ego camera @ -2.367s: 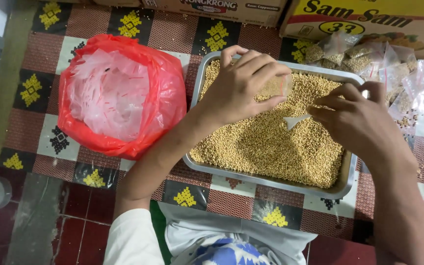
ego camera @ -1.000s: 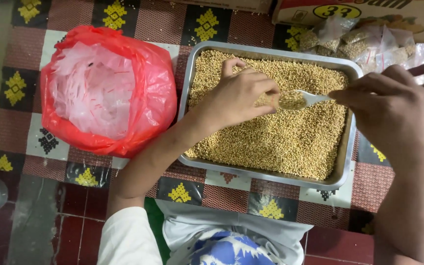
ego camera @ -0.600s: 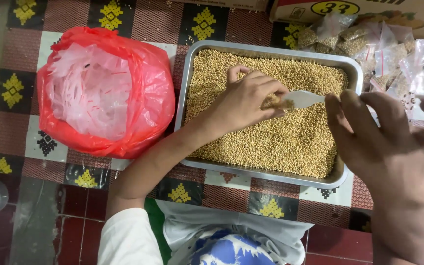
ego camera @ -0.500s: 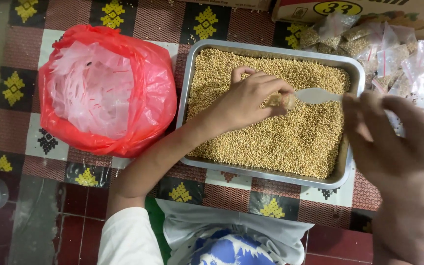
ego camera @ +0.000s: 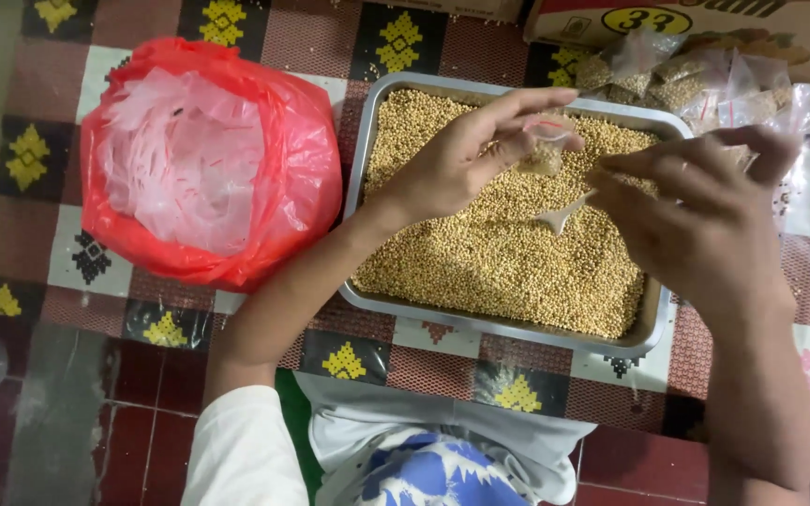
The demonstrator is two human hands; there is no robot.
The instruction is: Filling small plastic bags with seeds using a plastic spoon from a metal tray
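A metal tray (ego camera: 382,305) full of small tan seeds (ego camera: 489,253) lies on a patterned cloth. My left hand (ego camera: 461,155) is raised over the tray and pinches a small clear plastic bag (ego camera: 547,150) partly filled with seeds. My right hand (ego camera: 696,215) hovers over the tray's right side, holding a small white spoon (ego camera: 560,217) whose bowl rests on the seeds just below the bag.
A red plastic bag (ego camera: 203,173) holding clear plastic bags sits left of the tray. Several filled small seed bags (ego camera: 705,84) are piled at the top right, in front of a cardboard box (ego camera: 705,23). Red floor tiles lie below the cloth.
My left hand lifted the small bag up off the seeds. My right hand swung back in over the tray with the spoon, tip down on the seeds.
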